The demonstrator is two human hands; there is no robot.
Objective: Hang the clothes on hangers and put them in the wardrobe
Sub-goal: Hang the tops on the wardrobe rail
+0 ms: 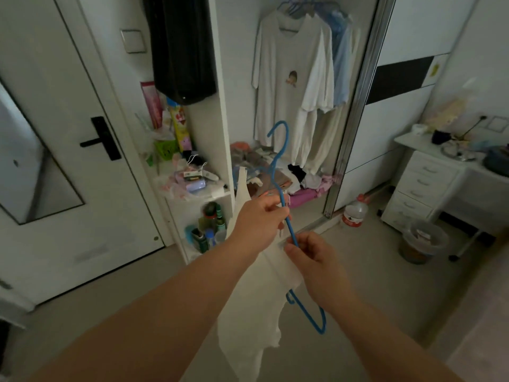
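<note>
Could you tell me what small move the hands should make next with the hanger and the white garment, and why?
Probably slide the blue hanger's free lower arm into the white garment: the left hand and right hand grip both, yet that arm hangs bare beside the cloth.

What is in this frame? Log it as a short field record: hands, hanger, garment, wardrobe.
left hand: grip on the blue hanger's arm and the cloth's upper part
right hand: pinches hanger and cloth edge lower down
blue hanger: tilted, hook up, one end poking out below the right hand
white garment: draped down between the forearms, partly on the hanger
wardrobe: open, clothes already on its rail
white T-shirt: hanging in front, small print on chest
clothes pile: loose on the wardrobe floor
</note>
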